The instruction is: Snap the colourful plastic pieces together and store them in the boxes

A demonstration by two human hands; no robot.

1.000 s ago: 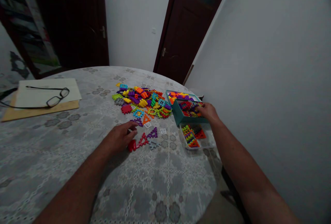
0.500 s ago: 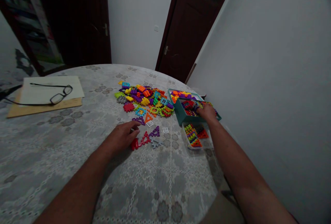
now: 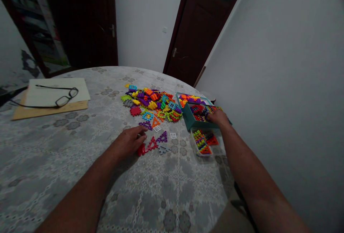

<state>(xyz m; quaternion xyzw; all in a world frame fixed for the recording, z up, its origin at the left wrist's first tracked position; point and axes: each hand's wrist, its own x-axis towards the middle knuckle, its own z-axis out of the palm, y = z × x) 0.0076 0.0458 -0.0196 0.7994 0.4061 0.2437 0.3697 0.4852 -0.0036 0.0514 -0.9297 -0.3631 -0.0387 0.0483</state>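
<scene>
My left hand (image 3: 130,140) rests on the table with its thumb apart from the loosely bent fingers and nothing visible in them. A red building piece (image 3: 141,150) lies beside its thumb. Close by are a red triangle (image 3: 152,144), a purple triangle (image 3: 162,137), a grey triangle (image 3: 162,149) and another purple piece (image 3: 146,125) by the fingertips. Over at the right, my right hand (image 3: 219,117) reaches into a teal box (image 3: 190,121) filled with colourful plastic pieces. Its fingertips are among the pieces and hidden from me.
A large pile of mixed building pieces (image 3: 154,102) lies mid-table, left of the boxes. In front of the teal box stands a clear plastic tub (image 3: 193,143) holding stacked pieces. Eyeglasses (image 3: 62,101) lie on papers (image 3: 32,95) at the left. A wall (image 3: 282,82) borders the right side.
The view has shifted slightly, moving everything a little to the right. My right hand stays in the teal box, and my left hand rests in the same place.
</scene>
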